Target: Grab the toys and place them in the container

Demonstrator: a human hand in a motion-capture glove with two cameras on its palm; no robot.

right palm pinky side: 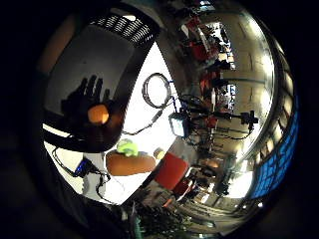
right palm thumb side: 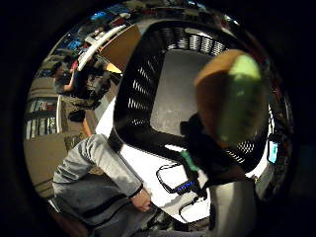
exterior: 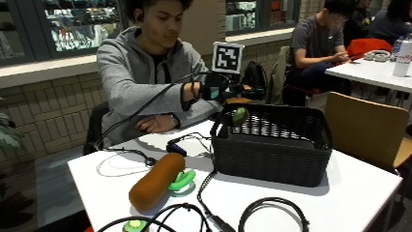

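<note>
Toys lie in three places on and over the white counter (exterior: 360, 183). One orange-brown piece with a green end (exterior: 239, 114) hangs at the near rim of the container (exterior: 277, 145), held in the curled fingers of the gloved right hand (exterior: 215, 89); in the thumb-side palm view this toy (right palm thumb side: 232, 98) fills much of the frame, rounded and smooth, above the basket's dark floor. The container is a black rectangular basket with woven-looking sides and slotted upper walls (right palm thumb side: 143, 94). Inside it, on the flat grey bottom, sits a small round orange toy (right palm pinky side: 98, 114) in the hand's shadow. In front of the basket a long brown loaf-shaped toy (exterior: 156, 181) lies on the counter, touching a curved bright green piece (exterior: 183, 180). A small green-and-tan round toy (exterior: 136, 225) rests at the counter's front edge. Black cables (exterior: 270, 212) coil in loops across the counter in front of the basket and run beside its left wall. The person's bare left hand (exterior: 154, 124) rests on the counter's far edge, well apart from the toys.
</note>
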